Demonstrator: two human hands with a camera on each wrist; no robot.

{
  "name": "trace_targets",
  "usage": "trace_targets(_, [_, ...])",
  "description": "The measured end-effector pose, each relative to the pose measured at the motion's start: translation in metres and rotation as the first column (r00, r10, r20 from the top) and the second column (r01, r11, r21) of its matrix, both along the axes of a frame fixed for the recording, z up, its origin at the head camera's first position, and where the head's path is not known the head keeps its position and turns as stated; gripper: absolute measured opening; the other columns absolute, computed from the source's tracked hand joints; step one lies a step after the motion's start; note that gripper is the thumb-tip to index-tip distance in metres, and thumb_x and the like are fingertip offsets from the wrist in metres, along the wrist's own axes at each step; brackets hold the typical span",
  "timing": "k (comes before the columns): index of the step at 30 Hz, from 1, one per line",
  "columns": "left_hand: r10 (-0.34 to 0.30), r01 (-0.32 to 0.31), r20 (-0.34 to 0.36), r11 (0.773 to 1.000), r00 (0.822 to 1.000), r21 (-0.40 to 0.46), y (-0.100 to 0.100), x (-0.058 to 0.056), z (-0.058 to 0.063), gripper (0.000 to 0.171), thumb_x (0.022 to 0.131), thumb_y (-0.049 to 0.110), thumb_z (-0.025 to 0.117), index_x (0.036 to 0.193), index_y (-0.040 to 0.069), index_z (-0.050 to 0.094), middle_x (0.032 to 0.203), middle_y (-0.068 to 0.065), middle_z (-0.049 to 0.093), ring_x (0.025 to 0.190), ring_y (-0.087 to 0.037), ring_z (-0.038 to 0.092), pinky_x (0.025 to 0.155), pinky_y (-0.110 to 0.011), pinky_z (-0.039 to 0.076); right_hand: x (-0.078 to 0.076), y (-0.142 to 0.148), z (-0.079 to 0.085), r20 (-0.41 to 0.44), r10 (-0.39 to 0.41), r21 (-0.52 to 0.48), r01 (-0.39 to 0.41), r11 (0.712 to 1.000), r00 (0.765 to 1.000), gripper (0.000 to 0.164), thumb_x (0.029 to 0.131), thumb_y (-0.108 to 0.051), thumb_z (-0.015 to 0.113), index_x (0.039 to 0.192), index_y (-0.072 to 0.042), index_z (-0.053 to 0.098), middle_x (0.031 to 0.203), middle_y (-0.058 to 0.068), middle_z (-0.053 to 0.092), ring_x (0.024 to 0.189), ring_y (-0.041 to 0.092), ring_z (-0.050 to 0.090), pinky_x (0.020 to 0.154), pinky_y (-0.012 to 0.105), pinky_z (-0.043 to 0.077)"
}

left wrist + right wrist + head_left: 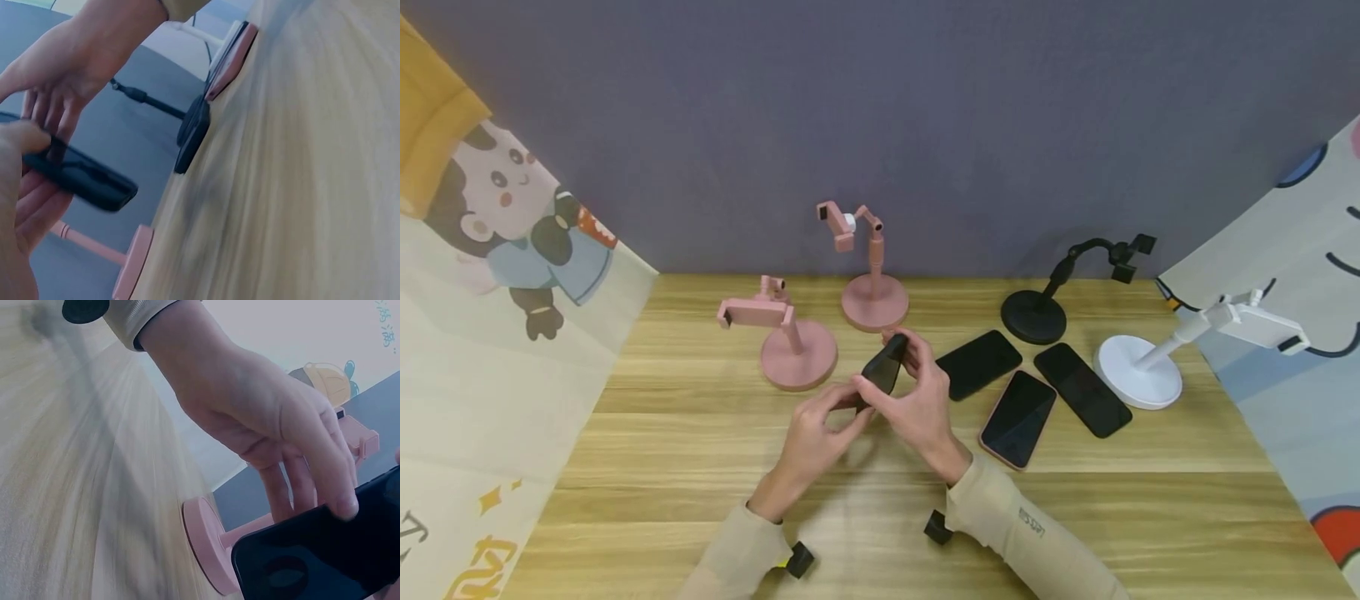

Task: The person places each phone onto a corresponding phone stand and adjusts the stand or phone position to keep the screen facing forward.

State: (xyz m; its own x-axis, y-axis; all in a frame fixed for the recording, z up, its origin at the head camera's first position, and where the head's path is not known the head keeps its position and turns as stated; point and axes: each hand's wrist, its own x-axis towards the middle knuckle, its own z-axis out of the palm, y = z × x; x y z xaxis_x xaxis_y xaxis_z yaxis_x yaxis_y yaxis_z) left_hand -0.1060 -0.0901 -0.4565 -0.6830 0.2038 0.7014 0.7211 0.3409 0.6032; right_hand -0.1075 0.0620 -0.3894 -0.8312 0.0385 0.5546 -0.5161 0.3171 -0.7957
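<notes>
Left hand (814,432): thumb and fingers pinch the lower end of a slim black rectangular phone (885,368);
Right hand (919,402): thumb and fingers grip that phone too; it is tilted, raised above the wood-grain bench (700,467);
Right of hands: flat black phone (979,364), pink-edged dark-screened phone (1018,419), second flat black phone (1082,389);
Round-based stands: front pink stand (797,354), rear pink stand (876,300), black stand (1033,317), white stand (1138,372)
</notes>
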Motion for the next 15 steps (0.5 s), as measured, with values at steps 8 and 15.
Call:
trace_targets(8, [0.022, -0.017, -0.081, 0.998, 0.996, 0.056, -0.012, 0.007, 0.034, 0.023, 0.069, -0.013, 0.067, 0.092, -0.010, 0.066, 0.085, -0.019, 0.068, 0.072, -0.022, 0.065, 0.065, -0.029, 0.056, -0.004, 0.004, -0.006, 0.002, -0.017, 0.003, 0.017, 1.000, 1.000, 0.067, 0.068, -0.013, 0.081, 0.126, 0.003, 0.050, 0.118, 0.019, 0.063, 0.103, 0.027, 0.061, 0.082, 0.052, 0.052])
trace_targets(15, [0.082, -0.063, -0.152, 0.990, 0.985, 0.127, -0.019, 0.007, 0.057, 0.020, 0.070, -0.017, 0.062, 0.088, -0.011, 0.066, 0.079, -0.020, 0.067, 0.068, -0.020, 0.064, 0.065, -0.020, 0.054, -0.015, 0.010, -0.037, 0.012, -0.004, 0.005, 0.004, 1.000, 1.000, 0.073, 0.069, -0.028, 0.082, 0.132, -0.012, 0.049, 0.123, 0.008, 0.062, 0.104, 0.020, 0.061, 0.083, 0.048, 0.053])
